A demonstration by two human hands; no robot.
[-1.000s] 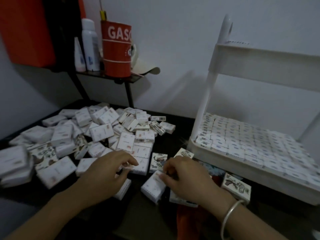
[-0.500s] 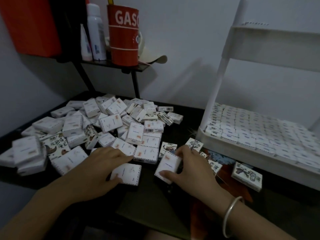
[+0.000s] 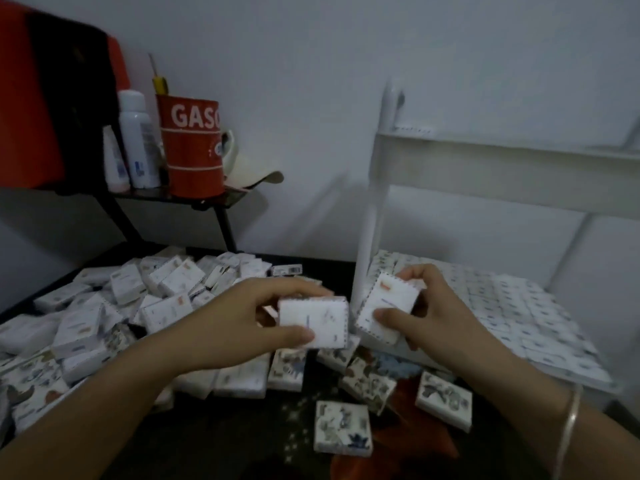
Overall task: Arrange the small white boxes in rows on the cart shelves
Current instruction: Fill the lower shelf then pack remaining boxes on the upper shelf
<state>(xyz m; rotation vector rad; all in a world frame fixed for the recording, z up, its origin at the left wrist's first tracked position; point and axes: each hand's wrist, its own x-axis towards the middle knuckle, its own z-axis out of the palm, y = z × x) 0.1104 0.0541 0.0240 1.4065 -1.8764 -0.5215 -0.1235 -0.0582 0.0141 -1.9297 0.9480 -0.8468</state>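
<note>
Both grips are clamped, folks: the left hand (image 3: 235, 320) pinches one small white box (image 3: 313, 322) between thumb and fingers. The right hand (image 3: 440, 313) pinches a second box (image 3: 386, 306), tilted, and the pair hangs side by side in the air just in front of the cart's corner post (image 3: 372, 220). Printed address faces are turned up, I'd say to match the packed rows (image 3: 512, 306) covering the lower shelf (image 3: 597, 377); that tier looks nearly full, so the upper shelf (image 3: 502, 168) seems the likely target, with a big loose pile (image 3: 121, 306) waiting on the bench (image 3: 225, 438).
</note>
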